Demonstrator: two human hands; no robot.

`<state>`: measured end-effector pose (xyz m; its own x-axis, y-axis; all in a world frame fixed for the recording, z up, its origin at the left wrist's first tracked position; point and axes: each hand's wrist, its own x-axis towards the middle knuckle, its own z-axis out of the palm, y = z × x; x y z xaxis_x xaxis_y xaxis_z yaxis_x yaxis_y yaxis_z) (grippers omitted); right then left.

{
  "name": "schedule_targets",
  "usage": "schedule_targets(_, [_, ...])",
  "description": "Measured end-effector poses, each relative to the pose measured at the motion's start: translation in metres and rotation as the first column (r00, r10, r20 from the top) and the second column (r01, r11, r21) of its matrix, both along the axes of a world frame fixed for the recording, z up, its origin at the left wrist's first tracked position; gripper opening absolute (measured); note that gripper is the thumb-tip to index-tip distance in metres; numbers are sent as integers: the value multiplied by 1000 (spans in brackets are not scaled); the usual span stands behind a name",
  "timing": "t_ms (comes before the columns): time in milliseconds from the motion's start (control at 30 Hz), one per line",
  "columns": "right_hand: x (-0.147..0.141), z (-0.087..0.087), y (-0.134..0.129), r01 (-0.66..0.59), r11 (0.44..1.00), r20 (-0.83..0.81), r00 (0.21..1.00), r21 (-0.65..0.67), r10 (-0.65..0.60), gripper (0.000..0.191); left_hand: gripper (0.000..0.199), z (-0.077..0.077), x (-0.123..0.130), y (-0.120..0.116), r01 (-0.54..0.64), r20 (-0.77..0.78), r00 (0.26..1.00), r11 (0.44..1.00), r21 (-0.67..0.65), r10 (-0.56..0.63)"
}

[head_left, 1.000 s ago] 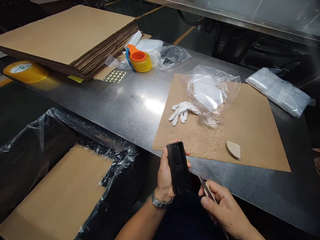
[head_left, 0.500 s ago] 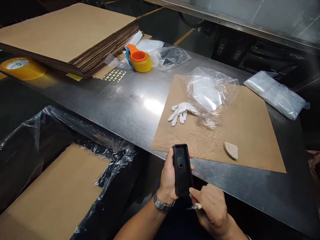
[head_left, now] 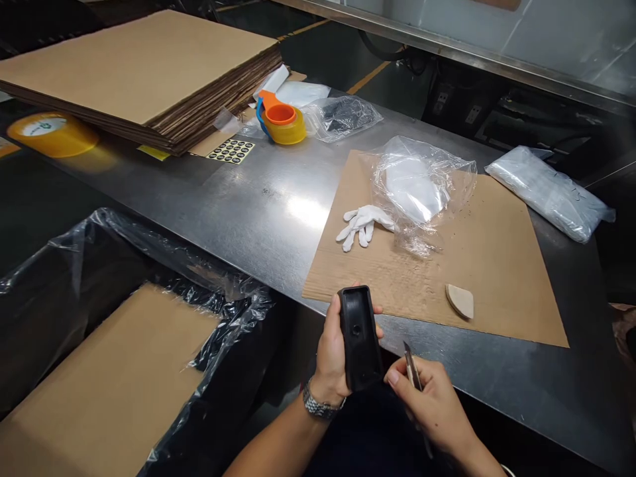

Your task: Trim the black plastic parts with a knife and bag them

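Note:
My left hand [head_left: 332, 351] is wrapped round a black rectangular plastic part [head_left: 358, 341], a shallow tray-like shell with a small round spot in its floor. Its open side faces me, tilted upright above the table's front edge. In my right hand [head_left: 430, 394] is a slim craft knife [head_left: 411, 366], gripped between thumb and fingers with its blade pointing up and away. The hand is just right of the part's lower end, a little apart from it. Beyond both hands lies a cardboard sheet [head_left: 497, 265] bearing a white glove [head_left: 365, 225] and a beige quarter-round pad [head_left: 460, 301].
A clear plastic bag [head_left: 422, 179] lies on the cardboard, a wrapped white packet [head_left: 551, 192] at its right. An orange tape dispenser [head_left: 282, 119], sticker sheet [head_left: 231, 151], tape roll [head_left: 54, 134] and cardboard stack [head_left: 149, 66] occupy the far left. A plastic-lined box [head_left: 238, 311] stands lower left.
My right hand has moved off the part's lower edge and turned, so the knife blade now points upward. The left hand still holds the part, nearly unmoved.

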<state>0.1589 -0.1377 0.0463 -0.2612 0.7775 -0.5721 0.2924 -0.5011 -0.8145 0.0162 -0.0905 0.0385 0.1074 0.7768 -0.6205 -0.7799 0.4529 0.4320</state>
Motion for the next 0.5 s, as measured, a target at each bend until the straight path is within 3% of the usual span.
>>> schedule_targets(267, [-5, 6, 10, -180, 980, 143, 976, 85, 167, 30, 57, 8, 5, -11, 8, -96, 995, 990, 144, 6])
schedule_targets(400, [-3, 8, 14, -232, 971, 101, 969, 62, 225, 28, 61, 8, 6, -12, 30, -91, 996, 991, 127, -18])
schedule_targets(500, [-3, 7, 12, -201, 976, 111, 975, 88, 191, 20, 55, 5, 5, -7, 22, -36, 999, 998, 58, -20])
